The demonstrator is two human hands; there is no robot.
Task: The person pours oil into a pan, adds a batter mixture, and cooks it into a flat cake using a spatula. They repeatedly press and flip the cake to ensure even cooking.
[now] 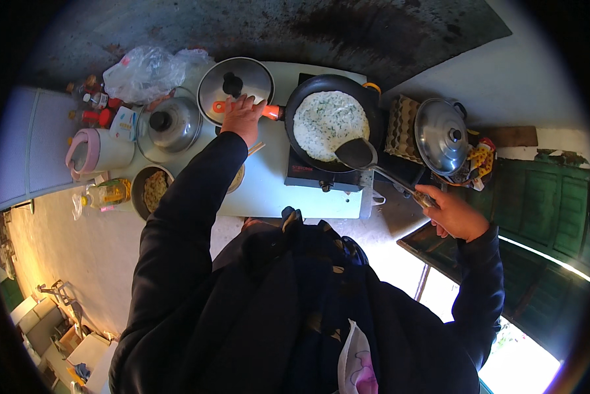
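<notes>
A black frying pan (291,133) sits on a portable gas stove (304,170). Inside it lies a pale, round pancake flecked with green (330,120). My left hand (244,117) grips the pan's orange handle (271,112), whose end shows beyond my fingers. In my right hand (452,212) is the handle of a spatula (357,153), its dark blade over the lower right edge of the pancake. Whether the blade is under any of the batter cannot be seen. Behind my left hand stands a steel lid with a black knob (256,79).
To the left are a domed lid (174,129), a bowl of browned food (155,189), an oil bottle (108,193), a pink-handled jug (108,150) and a plastic bag (144,74). Egg trays (401,129) and another steel lid (437,138) stand right of the stove on the table (275,197).
</notes>
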